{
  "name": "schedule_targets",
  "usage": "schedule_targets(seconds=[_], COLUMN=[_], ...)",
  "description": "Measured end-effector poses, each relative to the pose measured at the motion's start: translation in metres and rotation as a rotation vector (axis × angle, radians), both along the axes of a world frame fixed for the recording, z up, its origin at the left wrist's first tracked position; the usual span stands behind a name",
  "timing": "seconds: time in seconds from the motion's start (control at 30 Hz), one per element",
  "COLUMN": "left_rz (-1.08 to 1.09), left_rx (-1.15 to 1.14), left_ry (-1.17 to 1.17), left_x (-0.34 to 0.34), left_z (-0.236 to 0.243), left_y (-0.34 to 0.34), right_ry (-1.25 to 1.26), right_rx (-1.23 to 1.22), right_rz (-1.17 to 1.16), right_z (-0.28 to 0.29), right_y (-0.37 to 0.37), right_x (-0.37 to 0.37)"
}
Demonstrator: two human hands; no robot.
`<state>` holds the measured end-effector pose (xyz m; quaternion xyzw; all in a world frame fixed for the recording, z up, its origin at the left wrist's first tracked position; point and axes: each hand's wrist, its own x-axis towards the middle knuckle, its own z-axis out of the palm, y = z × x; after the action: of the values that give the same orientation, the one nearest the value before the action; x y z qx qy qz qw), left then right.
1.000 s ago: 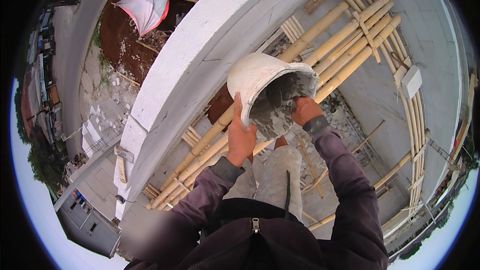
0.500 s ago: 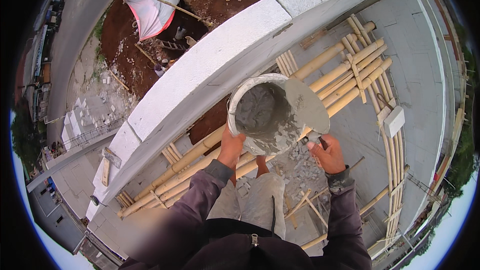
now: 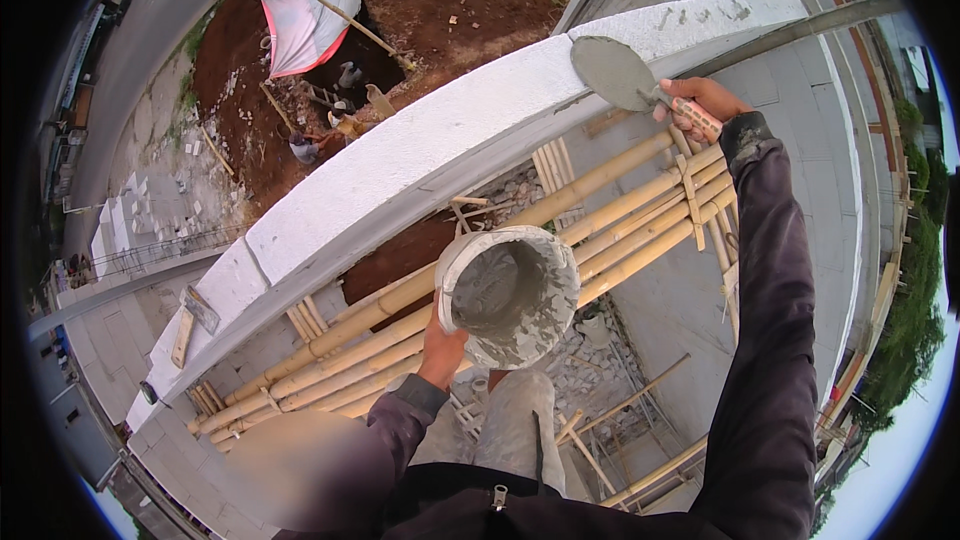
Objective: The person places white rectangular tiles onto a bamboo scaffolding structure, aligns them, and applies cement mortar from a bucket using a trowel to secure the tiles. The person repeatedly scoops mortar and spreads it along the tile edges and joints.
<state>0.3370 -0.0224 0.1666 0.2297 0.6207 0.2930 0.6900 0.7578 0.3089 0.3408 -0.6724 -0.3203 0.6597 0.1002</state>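
Note:
My left hand (image 3: 441, 348) grips the rim of a white bucket (image 3: 553, 252), its inside coated with wet grey mortar (image 3: 497, 285). The bucket is tilted, held in front of my legs. Out to the upper right, my right hand (image 3: 700, 105) is closed round the handle of a trowel (image 3: 612, 72). The trowel's rounded grey blade lies over the top edge of the white block wall (image 3: 400, 175), close to a joint between two blocks. Whether the blade touches the block I cannot tell. Grey mortar smears mark the wall top to the right of the blade.
Bamboo poles (image 3: 400, 340) form a scaffold platform along the wall, with rubble (image 3: 590, 365) far below. A second tool with a wooden handle (image 3: 183, 336) rests on the wall's left end. Beyond the wall, people work in a dirt pit (image 3: 375, 65) beside a pale tarp (image 3: 305, 15).
My right hand has swung the trowel up and right, from the bucket's rim to the wall top. The bucket, still in my left hand, has come lower and slightly left.

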Motion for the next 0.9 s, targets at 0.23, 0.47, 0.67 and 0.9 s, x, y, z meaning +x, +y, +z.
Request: schedule_targets(seconds=[0.23, 0.47, 0.67, 0.9], left_rz=[0.035, 0.052, 0.048, 0.01], left_rx=[0.005, 0.028, 0.007, 0.001], left_ry=[0.068, 0.055, 0.035, -0.03], left_x=[-0.022, -0.037, -0.037, -0.007], left_z=[-0.013, 0.0, 0.008, -0.012], left_y=[-0.005, -0.016, -0.006, 0.034], right_ry=[-0.026, 0.001, -0.162, -0.013], right_rx=[0.022, 0.114, 0.291, 0.421], right_rz=[0.015, -0.064, -0.116, -0.12], right_z=[-0.013, -0.015, -0.015, 0.004], right_y=[0.019, 0.008, 0.025, -0.147], right_x=[0.036, 0.008, -0.024, -0.004])
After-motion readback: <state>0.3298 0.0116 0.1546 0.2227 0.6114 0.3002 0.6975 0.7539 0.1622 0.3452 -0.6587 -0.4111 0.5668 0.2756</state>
